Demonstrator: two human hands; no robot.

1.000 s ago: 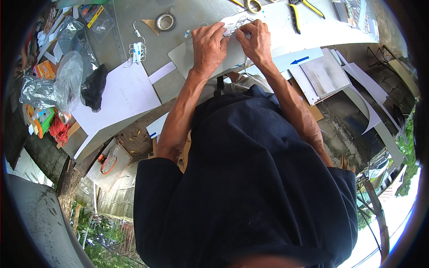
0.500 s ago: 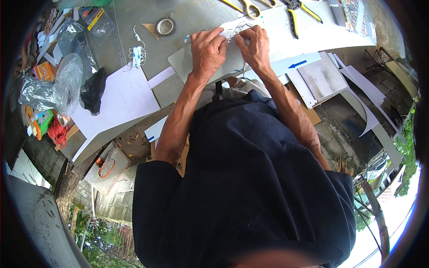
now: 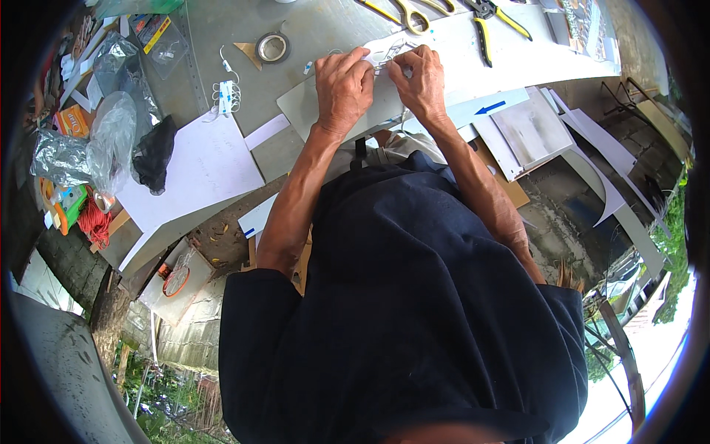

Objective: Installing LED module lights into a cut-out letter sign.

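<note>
Over the near edge of the worktable, my left hand (image 3: 344,90) and my right hand (image 3: 420,83) work close together. Thin, pale wire (image 3: 380,67) runs between their fingertips, and each hand is closed in a pinch on it. The fingers hide its ends. More loose wire (image 3: 393,50) lies looped on a white sheet (image 3: 458,37) just beyond the knuckles. A grey panel (image 3: 296,103) extends beneath my left wrist.
Left of my hands lie a tape roll (image 3: 272,48) and a bundle of white-wired small modules (image 3: 226,96). Scissors (image 3: 413,16) and yellow-handled pliers (image 3: 484,37) rest at the far side. Plastic bags (image 3: 112,137) crowd the left; panels (image 3: 529,133) lean at right.
My right fingers have shifted slightly at the wire. Both hands otherwise hold nearly the same place, and the whole view has moved a little.
</note>
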